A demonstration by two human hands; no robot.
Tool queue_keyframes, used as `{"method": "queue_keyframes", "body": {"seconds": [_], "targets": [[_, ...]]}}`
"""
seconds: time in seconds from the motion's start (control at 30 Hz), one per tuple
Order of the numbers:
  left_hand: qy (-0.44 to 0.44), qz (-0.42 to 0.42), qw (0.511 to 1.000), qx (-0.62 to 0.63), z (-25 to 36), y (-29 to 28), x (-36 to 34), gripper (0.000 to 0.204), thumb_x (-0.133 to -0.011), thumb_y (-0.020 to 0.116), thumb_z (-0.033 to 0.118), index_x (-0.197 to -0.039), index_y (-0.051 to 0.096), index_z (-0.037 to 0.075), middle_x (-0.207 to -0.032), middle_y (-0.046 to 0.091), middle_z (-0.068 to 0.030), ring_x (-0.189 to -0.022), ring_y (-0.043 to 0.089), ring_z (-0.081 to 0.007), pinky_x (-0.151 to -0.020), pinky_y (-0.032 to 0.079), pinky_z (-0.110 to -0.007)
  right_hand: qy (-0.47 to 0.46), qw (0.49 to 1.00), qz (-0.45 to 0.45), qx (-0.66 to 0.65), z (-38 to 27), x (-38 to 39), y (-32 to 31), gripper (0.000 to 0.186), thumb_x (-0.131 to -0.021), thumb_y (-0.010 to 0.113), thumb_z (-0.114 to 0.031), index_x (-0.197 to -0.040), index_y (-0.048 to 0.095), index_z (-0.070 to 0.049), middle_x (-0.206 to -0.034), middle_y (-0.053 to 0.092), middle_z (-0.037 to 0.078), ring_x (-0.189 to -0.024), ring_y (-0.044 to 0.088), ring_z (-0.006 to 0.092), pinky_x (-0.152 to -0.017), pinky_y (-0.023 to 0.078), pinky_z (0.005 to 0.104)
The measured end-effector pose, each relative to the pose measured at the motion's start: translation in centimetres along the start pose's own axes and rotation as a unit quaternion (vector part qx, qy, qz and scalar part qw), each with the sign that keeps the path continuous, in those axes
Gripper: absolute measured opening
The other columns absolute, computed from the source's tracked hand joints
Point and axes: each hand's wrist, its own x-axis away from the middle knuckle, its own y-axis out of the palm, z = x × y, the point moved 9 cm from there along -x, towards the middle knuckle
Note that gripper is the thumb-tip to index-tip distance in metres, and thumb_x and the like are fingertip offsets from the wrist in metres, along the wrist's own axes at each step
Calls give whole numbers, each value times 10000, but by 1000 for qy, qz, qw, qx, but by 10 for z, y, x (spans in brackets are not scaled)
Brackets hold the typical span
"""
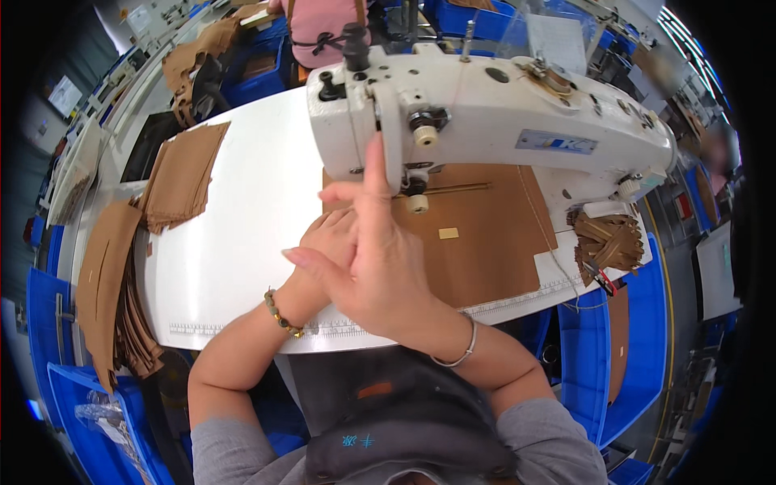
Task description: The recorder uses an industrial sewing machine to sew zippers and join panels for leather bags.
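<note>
A white sewing machine (485, 113) stands across the table, its head toward the left. My right hand (380, 259), with a silver bangle at the wrist, is raised before the machine head. Its index finger points up along the head's front, and its thumb sticks out left; it is open and holds nothing visible. Behind it my left hand (327, 238), wearing a beaded bracelet, is near the left edge of a brown panel (493, 250). My right hand covers its fingertips. The panel lies under the machine arm, bearing a small cream label (448, 234) and a brass-coloured zipper-like strip (449, 189).
Stacked brown pieces (182, 174) lie on the table's left, and more pieces (105, 283) hang over its left edge. At right are a bundle of brown strips (610, 242) and red-handled snips (600, 277). Blue bins (586, 364) flank the table. A person in pink (327, 32) is beyond.
</note>
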Motion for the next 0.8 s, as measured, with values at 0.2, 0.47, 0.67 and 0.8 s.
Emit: {"method": "queue_keyframes", "body": {"seconds": [0.2,0.47,0.67,0.8], "targets": [[-108,11,929,353,-20,6,5,471,-880,701,281,-1299,680,67,-1279,700,-103,-1207,653,-315,-1011,534,-421,-101,985,103,-97,-16,3,-20,650,-922,808,-178,-1456,513,46,-868,684,68,-593,564,69,-531,450,243],[99,87,969,207,10,-10,9,574,-890,658,254,-1425,619,49,-1443,625,-174,-1308,601,-373,-1112,471,-459,-61,975,-7,-212,-19,11,-23,411,-902,776,-134,-1276,653,-16,-743,644,21,-563,617,155,-523,483,287],[4,-50,997,-57,9,7,-1,547,-903,628,243,-1419,645,61,-1447,630,-187,-1329,592,-376,-1132,446,-459,-111,990,-9,-89,-13,21,-36,417,-862,791,-129,-1269,702,-109,-732,632,21,-584,642,206,-524,500,341],[3,-62,990,-126,8,12,-2,694,-848,767,512,-1376,693,67,-1403,666,-165,-1286,629,-361,-1082,488,-442,-93,989,-38,112,19,52,-97,335,-859,832,-170,-1178,748,-114,-752,655,31,-581,630,206,-517,487,349]]}}
